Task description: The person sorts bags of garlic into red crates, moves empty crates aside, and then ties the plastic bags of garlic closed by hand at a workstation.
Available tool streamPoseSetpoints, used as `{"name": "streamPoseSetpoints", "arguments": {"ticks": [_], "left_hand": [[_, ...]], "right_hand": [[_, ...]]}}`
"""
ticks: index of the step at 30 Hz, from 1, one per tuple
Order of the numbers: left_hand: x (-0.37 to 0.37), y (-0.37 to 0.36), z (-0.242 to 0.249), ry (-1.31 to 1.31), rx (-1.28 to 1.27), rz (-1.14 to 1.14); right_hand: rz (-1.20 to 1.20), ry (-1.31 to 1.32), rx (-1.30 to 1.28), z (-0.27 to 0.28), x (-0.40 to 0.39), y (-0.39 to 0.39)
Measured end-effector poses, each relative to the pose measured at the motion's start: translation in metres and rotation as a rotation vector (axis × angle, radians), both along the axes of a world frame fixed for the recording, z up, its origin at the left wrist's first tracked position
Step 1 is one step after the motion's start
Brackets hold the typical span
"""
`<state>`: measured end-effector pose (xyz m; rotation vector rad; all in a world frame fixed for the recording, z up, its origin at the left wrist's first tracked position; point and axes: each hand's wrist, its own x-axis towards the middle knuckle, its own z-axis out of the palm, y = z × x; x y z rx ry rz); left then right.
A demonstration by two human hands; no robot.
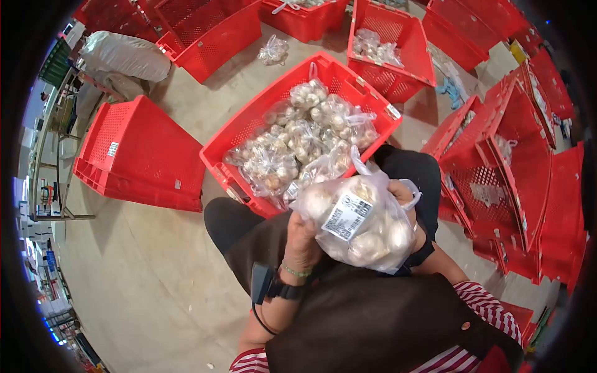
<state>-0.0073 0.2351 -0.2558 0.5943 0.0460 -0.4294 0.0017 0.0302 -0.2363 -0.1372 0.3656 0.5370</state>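
Note:
A clear plastic bag of garlic (pixel 373 239) with a white printed label (pixel 348 216) is held up over my lap. My left hand (pixel 302 244) grips the bag's left side, its fingers partly behind the plastic. On the far right side, my right hand (pixel 404 198) holds the bag near its gathered top; the bag hides part of that hand. Just beyond, between my knees, a red crate (pixel 214 149) holds many similar garlic bags (pixel 305 140), some with their knotted tops sticking up.
An overturned red crate (pixel 143 158) lies to the left. Behind it is a large whitish sack (pixel 124 56). One small bag of garlic (pixel 273 50) rests on the floor. Another red crate (pixel 395 78) contains bags at the back. Stacked red crates (pixel 497 180) stand on the right.

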Motion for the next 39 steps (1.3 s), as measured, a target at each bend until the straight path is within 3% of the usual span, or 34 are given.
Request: {"name": "streamPoseSetpoints", "arguments": {"ticks": [2, 4, 6, 8, 10, 12, 16, 21, 24, 25, 28, 29, 30, 32, 35, 39], "left_hand": [[-0.016, 0.001, 0.012, 0.060, -0.022, 0.019], [-0.023, 0.004, 0.024, 0.034, 0.185, 0.050], [-0.025, 0.004, 0.046, 0.016, 0.227, 0.045], [-0.028, 0.007, 0.053, -0.022, 0.269, -0.066], [-0.031, 0.008, 0.056, -0.038, 0.296, -0.126], [-0.034, 0.007, 0.056, -0.172, 0.355, -0.143], [-0.038, 0.006, 0.062, -0.210, 0.279, -0.106], [-0.037, 0.007, 0.064, -0.247, 0.272, -0.103], [-0.033, 0.005, 0.061, -0.234, 0.250, -0.117], [-0.031, 0.006, 0.060, -0.189, 0.219, -0.138], [-0.033, 0.001, 0.063, 0.112, 0.034, -0.057], [-0.031, 0.006, 0.057, 0.084, -0.029, -0.124], [-0.031, 0.005, 0.055, 0.084, -0.028, -0.128], [-0.031, 0.002, 0.054, -0.145, 0.298, -0.118], [-0.037, -0.002, 0.046, -0.050, 0.297, -0.031], [-0.037, -0.006, 0.045, -0.038, 0.318, 0.105]], "right_hand": [[-0.020, 0.062, -0.023, -0.009, -0.018, -0.001], [0.033, 0.071, -0.065, 0.012, -0.024, 0.005], [0.078, -0.040, -0.033, 0.020, -0.029, 0.003], [0.196, -0.437, -0.450, 0.018, -0.035, -0.001], [0.266, -0.429, -0.476, 0.022, -0.031, -0.003], [0.358, -0.525, -0.669, 0.026, -0.030, -0.005], [0.170, -0.730, -0.673, 0.008, -0.036, -0.009], [0.167, -0.663, -0.488, 0.021, -0.043, -0.005], [0.143, -0.768, -0.657, 0.016, -0.040, -0.010], [0.111, -0.767, -0.698, 0.013, -0.037, -0.008], [0.095, -0.650, -0.418, 0.007, -0.031, 0.002], [0.118, -0.558, -0.334, 0.011, -0.028, 0.004], [0.150, -0.292, -0.269, 0.010, -0.030, 0.004], [0.183, -0.187, -0.216, 0.005, -0.025, 0.003], [0.202, -0.065, -0.084, 0.015, -0.025, 0.007], [0.243, -0.176, -0.101, 0.014, -0.036, 0.001]]}}
